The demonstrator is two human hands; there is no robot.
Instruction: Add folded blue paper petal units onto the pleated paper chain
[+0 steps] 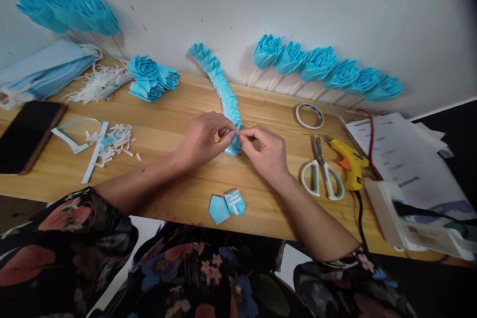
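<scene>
A long curved row of blue folded petals (219,77) runs from the wall towards me on the wooden table. Over its near end, my left hand (204,136) and my right hand (264,149) meet fingertip to fingertip. Both are closed in a pinch on a small blue folded petal (237,131), partly hidden by the fingers. Below them, near the table's front edge, lie two blue pentagon pieces: a plain one (219,209) and one with white strips on it (235,202).
Right of my hands are a tape roll (310,116), scissors (321,169), a yellow glue gun (348,161) and papers (413,159). Blue flowers on sticks (318,63) lean on the wall. At left are a phone (30,136), white scraps (115,146) and stacked blue masks (52,69).
</scene>
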